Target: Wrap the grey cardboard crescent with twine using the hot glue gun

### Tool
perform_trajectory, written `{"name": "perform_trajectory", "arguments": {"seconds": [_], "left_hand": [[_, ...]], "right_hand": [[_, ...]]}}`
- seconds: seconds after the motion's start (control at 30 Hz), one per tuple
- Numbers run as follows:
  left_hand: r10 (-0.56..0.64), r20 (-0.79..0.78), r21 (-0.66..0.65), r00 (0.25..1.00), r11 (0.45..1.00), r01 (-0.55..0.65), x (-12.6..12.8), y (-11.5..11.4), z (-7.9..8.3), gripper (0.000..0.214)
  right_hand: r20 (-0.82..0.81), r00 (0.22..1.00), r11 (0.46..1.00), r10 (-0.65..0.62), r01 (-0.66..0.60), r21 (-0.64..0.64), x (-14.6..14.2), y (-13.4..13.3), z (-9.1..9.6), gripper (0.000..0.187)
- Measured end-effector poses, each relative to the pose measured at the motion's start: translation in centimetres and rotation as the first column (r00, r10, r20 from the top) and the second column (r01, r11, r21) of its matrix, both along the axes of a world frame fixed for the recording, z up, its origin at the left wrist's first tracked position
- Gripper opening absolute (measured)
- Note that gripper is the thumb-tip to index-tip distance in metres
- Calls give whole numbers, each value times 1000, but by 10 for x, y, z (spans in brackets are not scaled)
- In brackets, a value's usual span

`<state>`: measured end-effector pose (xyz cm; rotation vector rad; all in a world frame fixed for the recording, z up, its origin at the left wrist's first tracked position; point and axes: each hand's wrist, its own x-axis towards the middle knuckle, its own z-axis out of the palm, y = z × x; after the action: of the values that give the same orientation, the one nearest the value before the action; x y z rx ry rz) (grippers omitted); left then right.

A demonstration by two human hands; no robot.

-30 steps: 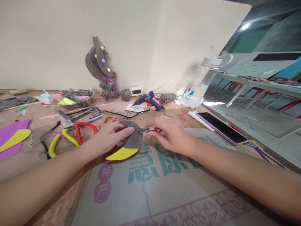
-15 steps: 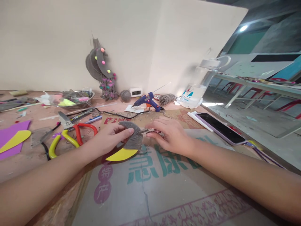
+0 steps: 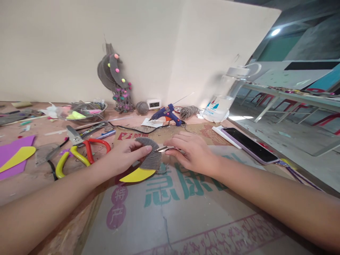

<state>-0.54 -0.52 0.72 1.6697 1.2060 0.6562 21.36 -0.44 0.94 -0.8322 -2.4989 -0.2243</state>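
Observation:
A crescent-shaped piece wound with grey yarn [image 3: 151, 160] is pinched at its left side by my left hand [image 3: 134, 151], thumb on top. Its lower end is a bare yellow tip [image 3: 138, 175], just above the cardboard. My right hand [image 3: 190, 150] is closed around a small pair of metal snips [image 3: 163, 149], most of which the fingers hide. The pointed blades, slightly parted, are at the right edge of the grey winding. I cannot tell whether they touch the yarn.
Printed cardboard [image 3: 186, 216] lies under both hands. Large scissors [image 3: 86, 152] rest at left, near yellow and purple foam pieces [image 3: 18, 159]. Behind are a blue glue gun [image 3: 167, 114], yarn balls and a grey hanging ornament [image 3: 115, 71]. A bottle [image 3: 223, 95] and phone [image 3: 247, 143] are at right.
The snips' blades look more parted and slightly turned at the edge of the grey winding. Both hands have stayed in nearly the same place, with the same holds.

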Motion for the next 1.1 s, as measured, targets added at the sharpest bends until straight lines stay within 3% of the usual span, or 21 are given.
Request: {"name": "perform_trajectory", "arguments": {"seconds": [0.37,1.1], "left_hand": [[-46,-32,16,998,999,46,-1,-1,2,31],[-57,-50,22,997,998,58,-2,1,-1,31]], "right_hand": [[105,994,1000,-2,-1,28,1,0,4,28],[65,997,999,43,-44,10,2,0,-1,26]]}}
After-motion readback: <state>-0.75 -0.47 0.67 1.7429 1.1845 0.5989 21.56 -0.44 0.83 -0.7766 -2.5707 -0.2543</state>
